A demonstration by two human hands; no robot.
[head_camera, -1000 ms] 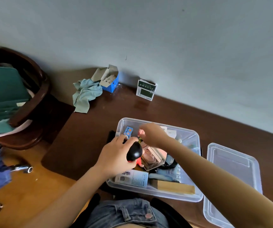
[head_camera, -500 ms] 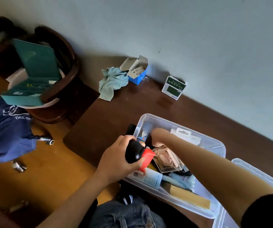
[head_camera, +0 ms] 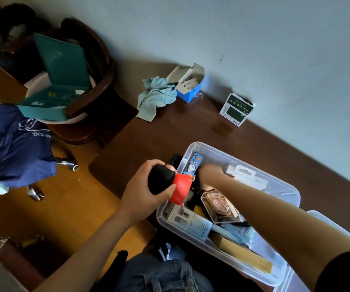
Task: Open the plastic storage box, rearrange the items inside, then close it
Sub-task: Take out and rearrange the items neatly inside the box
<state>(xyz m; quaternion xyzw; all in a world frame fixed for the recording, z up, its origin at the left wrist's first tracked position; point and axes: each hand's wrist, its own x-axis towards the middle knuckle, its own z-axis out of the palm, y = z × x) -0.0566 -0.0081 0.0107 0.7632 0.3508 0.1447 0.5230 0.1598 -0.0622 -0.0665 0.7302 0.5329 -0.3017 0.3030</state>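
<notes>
Dark wood tabletop (head_camera: 169,133): left hand (head_camera: 146,192) grips a red-and-black figurine (head_camera: 169,184) over the open storage box's (head_camera: 283,186) near-left corner; right hand (head_camera: 209,172), grip unclear, reaches deeper inside, nearer the contents.

A dark brown table (head_camera: 191,131) runs along a pale wall. On it, near the wall, lie a crumpled light-blue cloth (head_camera: 155,98), an open blue carton (head_camera: 188,89) touching the cloth, and, apart to the right, a small green-and-white box (head_camera: 236,109). Nearer the front edge sits a clear plastic box (head_camera: 283,186), open and packed with items, with its lid (head_camera: 317,216) partly visible just beside it at the right.
</notes>
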